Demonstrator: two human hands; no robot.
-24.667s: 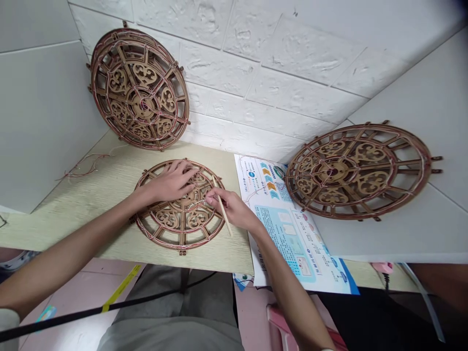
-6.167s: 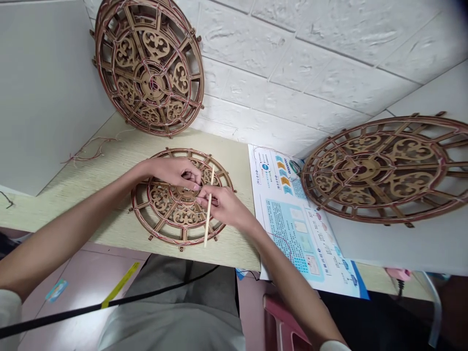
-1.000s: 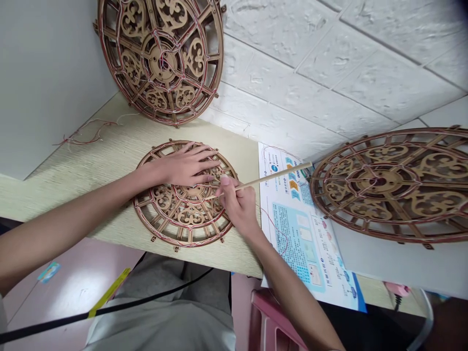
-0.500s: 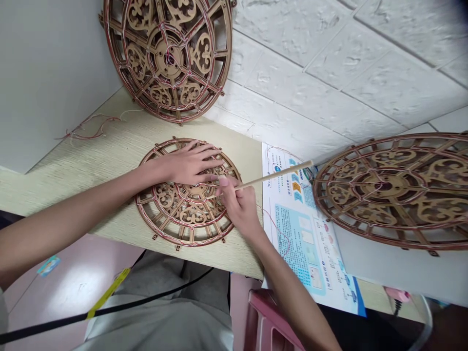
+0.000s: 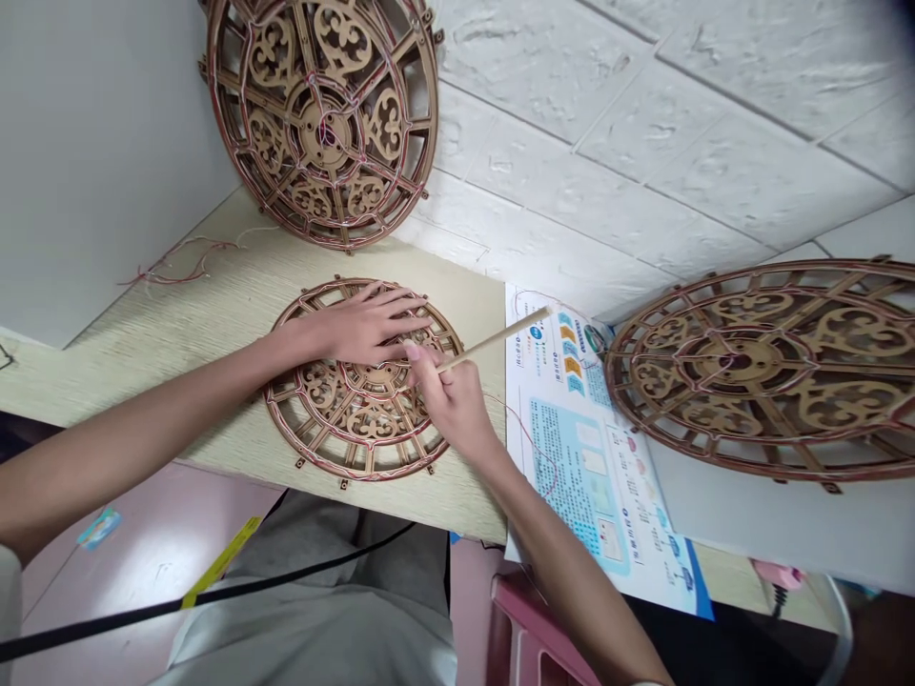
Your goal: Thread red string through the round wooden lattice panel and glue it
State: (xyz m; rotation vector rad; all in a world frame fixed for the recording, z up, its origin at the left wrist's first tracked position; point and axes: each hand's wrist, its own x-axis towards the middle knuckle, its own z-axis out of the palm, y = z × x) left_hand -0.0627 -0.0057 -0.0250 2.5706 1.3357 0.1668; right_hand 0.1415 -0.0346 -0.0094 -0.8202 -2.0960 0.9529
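A round carved wooden fretwork disc [image 5: 357, 433] strung with red thread lies flat on the pale wooden table [image 5: 214, 305]. My left hand [image 5: 364, 324] rests flat on its upper part, fingers spread. Beside it, near the disc's centre, my right hand [image 5: 447, 395] is closed round a thin wooden stick [image 5: 497, 338] that slants up to the right, its lower end down among the fretwork. A red thread [image 5: 533, 448] trails from my right wrist over the printed sheet.
A second disc [image 5: 321, 114] leans on the white brick wall at the back. A third, larger disc [image 5: 764, 367] lies at the right on a white surface. A blue printed instruction sheet [image 5: 586, 457] lies between. Loose red threads [image 5: 178, 267] lie at far left.
Over the last second my right hand and the stick have shifted slightly left toward the disc's centre. My left hand stays flat on the disc.
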